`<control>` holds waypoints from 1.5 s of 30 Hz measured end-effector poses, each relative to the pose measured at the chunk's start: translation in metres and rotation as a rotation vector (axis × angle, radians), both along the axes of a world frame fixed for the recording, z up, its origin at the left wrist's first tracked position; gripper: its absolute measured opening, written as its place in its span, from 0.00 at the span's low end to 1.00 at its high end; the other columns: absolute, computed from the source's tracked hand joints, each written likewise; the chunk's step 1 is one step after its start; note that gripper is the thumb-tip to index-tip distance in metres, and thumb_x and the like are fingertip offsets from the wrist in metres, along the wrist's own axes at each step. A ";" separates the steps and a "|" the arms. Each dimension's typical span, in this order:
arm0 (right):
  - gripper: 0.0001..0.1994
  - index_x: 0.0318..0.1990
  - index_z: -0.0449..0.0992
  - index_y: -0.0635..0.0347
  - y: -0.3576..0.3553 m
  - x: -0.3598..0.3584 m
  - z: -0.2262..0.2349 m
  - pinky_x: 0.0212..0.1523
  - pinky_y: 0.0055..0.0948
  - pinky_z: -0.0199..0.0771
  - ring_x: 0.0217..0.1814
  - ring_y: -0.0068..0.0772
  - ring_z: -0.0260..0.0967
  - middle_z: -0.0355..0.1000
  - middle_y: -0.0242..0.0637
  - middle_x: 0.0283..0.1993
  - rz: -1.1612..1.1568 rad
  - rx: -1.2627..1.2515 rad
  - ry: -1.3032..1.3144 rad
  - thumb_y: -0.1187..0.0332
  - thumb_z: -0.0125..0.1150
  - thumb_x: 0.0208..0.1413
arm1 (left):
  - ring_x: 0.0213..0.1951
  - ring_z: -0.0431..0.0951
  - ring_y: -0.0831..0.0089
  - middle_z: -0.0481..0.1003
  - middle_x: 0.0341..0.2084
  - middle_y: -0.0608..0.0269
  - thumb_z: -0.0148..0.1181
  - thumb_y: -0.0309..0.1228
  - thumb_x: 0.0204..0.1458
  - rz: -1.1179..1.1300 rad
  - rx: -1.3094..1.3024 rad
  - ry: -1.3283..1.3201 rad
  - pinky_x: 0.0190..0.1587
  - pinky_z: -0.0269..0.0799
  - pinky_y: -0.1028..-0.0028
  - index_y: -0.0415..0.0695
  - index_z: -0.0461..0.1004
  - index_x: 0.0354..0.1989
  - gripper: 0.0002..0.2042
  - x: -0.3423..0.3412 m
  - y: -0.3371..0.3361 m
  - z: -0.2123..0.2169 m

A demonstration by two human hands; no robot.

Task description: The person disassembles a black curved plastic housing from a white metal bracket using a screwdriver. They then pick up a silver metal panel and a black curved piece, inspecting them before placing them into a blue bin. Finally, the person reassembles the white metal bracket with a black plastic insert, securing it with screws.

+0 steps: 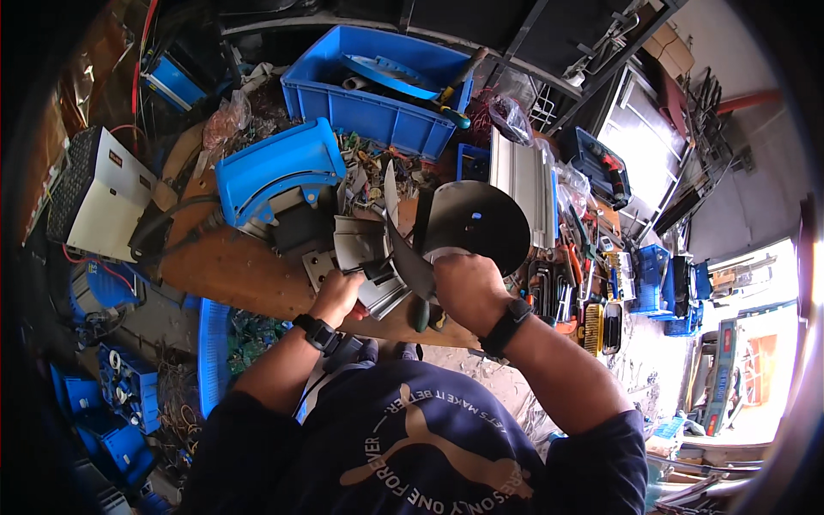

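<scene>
Over the near edge of the bench, my left hand (337,297) is closed on a silver-grey ribbed metal part (384,296). Right beside it stands a dark curved sheet piece (406,257), its thin upper end pointing up. My right hand (468,287) is closed on the near edge of this dark piece. Behind my knuckles a black round disc (481,215) faces me, with a small blue spot on it; whether disc and curved sheet are joined I cannot tell. A dark green handle (419,315) lies beneath, between my hands.
On the wooden benchtop (219,266) a bright blue curved cover (279,163) sits left of centre. A blue bin (369,112) with tools stands at the back. Hand tools (558,287) crowd the right side. A perforated metal box (103,193) stands at the left.
</scene>
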State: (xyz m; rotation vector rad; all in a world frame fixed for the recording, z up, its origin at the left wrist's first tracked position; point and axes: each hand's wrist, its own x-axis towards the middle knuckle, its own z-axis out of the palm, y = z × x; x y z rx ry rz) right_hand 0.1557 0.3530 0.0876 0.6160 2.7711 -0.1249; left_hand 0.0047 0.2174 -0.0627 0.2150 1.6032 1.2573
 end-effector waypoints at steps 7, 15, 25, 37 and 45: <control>0.04 0.26 0.75 0.59 0.003 0.020 0.033 0.29 0.34 0.75 0.29 0.40 0.75 0.74 0.41 0.26 0.067 0.146 0.101 0.70 0.56 0.47 | 0.15 0.74 0.69 0.75 0.21 0.54 0.52 0.32 0.48 -0.005 0.143 -0.009 0.10 0.68 0.74 0.33 0.73 0.32 0.12 -0.019 -0.018 0.021; 0.08 0.22 0.70 0.59 0.015 0.062 0.054 0.25 0.38 0.70 0.23 0.45 0.70 0.69 0.41 0.21 0.079 0.116 0.299 0.68 0.56 0.50 | 0.18 0.75 0.69 0.74 0.22 0.57 0.53 0.29 0.48 0.146 0.214 -0.071 0.13 0.68 0.77 0.34 0.73 0.31 0.09 -0.021 -0.034 0.075; 0.04 0.22 0.68 0.58 0.014 0.088 0.057 0.28 0.38 0.70 0.26 0.44 0.69 0.66 0.40 0.22 0.011 0.131 0.352 0.73 0.55 0.45 | 0.31 0.76 0.69 0.75 0.29 0.57 0.54 0.28 0.45 -0.026 0.178 0.119 0.35 0.72 0.72 0.33 0.72 0.36 0.12 -0.035 -0.047 0.065; 0.05 0.25 0.71 0.66 0.021 0.125 0.079 0.26 0.38 0.67 0.26 0.49 0.68 0.68 0.46 0.23 -0.164 0.017 0.510 0.73 0.60 0.47 | 0.39 0.76 0.61 0.73 0.41 0.50 0.52 0.27 0.45 0.019 0.297 -0.301 0.42 0.74 0.64 0.33 0.66 0.50 0.21 -0.058 -0.058 0.083; 0.09 0.21 0.69 0.61 -0.004 0.095 0.107 0.27 0.41 0.68 0.26 0.48 0.68 0.67 0.45 0.21 -0.107 0.057 0.343 0.70 0.59 0.48 | 0.27 0.76 0.71 0.77 0.24 0.54 0.51 0.30 0.46 -0.250 0.172 0.477 0.31 0.68 0.72 0.29 0.74 0.31 0.13 -0.028 -0.038 0.111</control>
